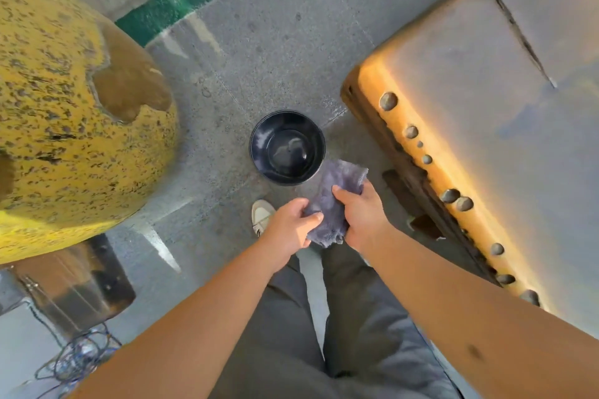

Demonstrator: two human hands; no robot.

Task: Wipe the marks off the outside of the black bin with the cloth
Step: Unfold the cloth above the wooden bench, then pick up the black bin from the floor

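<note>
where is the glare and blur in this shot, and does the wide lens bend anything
Head view: warm orange glare runs along the studded edge on the right; a pale sheen sits inside the black bin; the frame edges smear and lines bow from the wide lens; both hands, left hand and right hand, and the cloth stay fairly sharp.

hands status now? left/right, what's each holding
Left hand: closed on the cloth, near end.
Right hand: closed on the same cloth, above the floor, short of the black bin.
</note>
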